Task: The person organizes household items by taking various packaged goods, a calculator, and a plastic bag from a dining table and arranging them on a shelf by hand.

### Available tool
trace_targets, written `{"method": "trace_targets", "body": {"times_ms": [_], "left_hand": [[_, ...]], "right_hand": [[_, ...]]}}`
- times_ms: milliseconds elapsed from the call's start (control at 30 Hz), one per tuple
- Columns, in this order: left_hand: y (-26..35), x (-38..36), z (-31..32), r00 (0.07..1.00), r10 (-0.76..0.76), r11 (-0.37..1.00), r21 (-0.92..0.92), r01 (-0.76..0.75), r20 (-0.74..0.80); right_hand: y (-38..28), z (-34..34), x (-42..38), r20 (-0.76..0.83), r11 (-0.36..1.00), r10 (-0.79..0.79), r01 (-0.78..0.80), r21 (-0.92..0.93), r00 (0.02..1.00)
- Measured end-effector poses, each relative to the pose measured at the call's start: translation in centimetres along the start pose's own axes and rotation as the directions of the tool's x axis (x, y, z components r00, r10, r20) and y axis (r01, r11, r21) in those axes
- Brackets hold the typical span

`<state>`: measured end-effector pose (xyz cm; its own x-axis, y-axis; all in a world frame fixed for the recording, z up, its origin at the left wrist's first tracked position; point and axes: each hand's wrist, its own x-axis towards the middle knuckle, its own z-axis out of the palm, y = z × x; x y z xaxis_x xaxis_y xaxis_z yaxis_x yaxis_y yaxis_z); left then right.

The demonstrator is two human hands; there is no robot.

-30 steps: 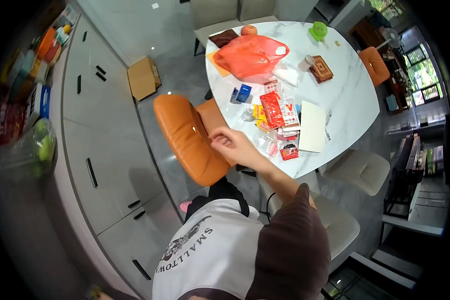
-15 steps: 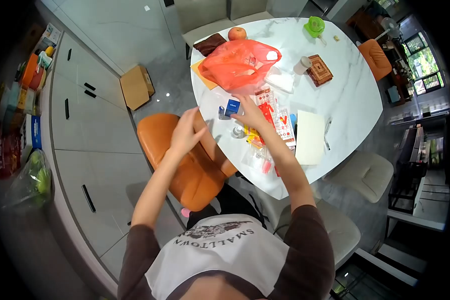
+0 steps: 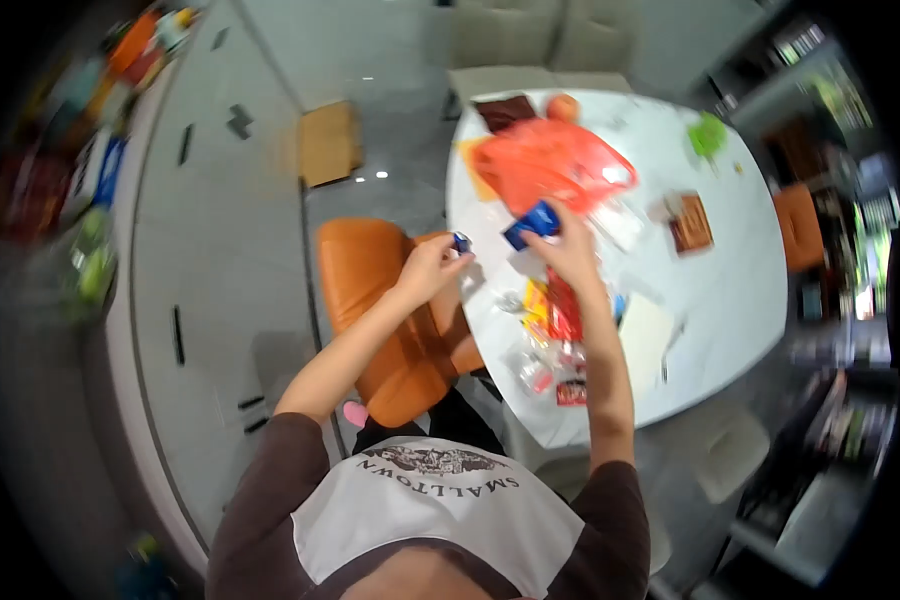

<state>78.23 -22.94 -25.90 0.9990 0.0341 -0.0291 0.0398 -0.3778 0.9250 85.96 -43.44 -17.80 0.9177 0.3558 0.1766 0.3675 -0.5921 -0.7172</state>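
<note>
My right hand (image 3: pixel 571 252) grips a small dark-blue box (image 3: pixel 532 226) with pale lettering, held tilted above the white table. In my left hand (image 3: pixel 433 272), thumb and fingertips pinch a small blue-and-silver object (image 3: pixel 461 243) at the table's left edge; blur hides its kind. Just below the blue box lies a small clear or silvery item (image 3: pixel 510 301), too smeared to name. Yellow packets (image 3: pixel 536 312) and a red packet (image 3: pixel 564 305) lie under my right forearm, which covers part of them.
On the white marbled table (image 3: pixel 730 300) are a red plastic bag (image 3: pixel 545 165), an apple (image 3: pixel 563 107), a brown woven mat (image 3: pixel 692 224), a green object (image 3: pixel 707 135) and a cream sheet (image 3: pixel 646 335). An orange chair (image 3: pixel 370 290) stands at the left edge.
The blue box has been lifted off the table in my right hand. My left hand has moved to the small blue-and-silver object and closed on it. The camera view has shifted and blurred.
</note>
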Motion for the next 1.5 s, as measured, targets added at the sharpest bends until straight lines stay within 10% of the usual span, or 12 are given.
{"method": "trace_targets", "body": {"times_ms": [133, 333, 567, 867, 1100, 1500], "left_hand": [[4.0, -8.5, -8.4, 0.946, 0.188, 0.981, 0.007, -0.194, -0.265], [5.1, -29.9, -17.3, 0.758, 0.07, 0.983, 0.175, 0.058, -0.648], [7.7, -46.5, -16.4, 0.181, 0.023, 0.936, 0.085, 0.341, -0.983], [9.6, -64.4, -13.9, -0.335, 0.123, 0.889, -0.046, 0.456, -0.934], [9.0, -71.2, -12.7, -0.446, 0.17, 0.884, -0.064, 0.463, -0.879], [7.8, -74.4, -14.5, -0.521, 0.129, 0.881, -0.144, 0.452, -0.844]], "right_hand": [[-11.3, -0.1, 0.4, 0.114, 0.938, -0.333, 0.317, 0.139, 0.936], [-28.2, 10.3, -4.5, 0.484, 0.662, -0.749, 0.541, 0.519, 0.452], [-43.6, 19.6, -13.3, 0.548, 0.469, -0.836, 0.536, 0.702, 0.013], [-56.7, 30.4, -36.8, 0.259, 0.023, -0.869, 0.488, 0.872, -0.422], [-61.5, 38.0, -50.5, 0.176, -0.022, -0.788, 0.313, 0.949, -0.59], [-64.5, 43.8, -58.4, 0.131, 0.042, -0.927, 0.249, 0.968, -0.351]]}}
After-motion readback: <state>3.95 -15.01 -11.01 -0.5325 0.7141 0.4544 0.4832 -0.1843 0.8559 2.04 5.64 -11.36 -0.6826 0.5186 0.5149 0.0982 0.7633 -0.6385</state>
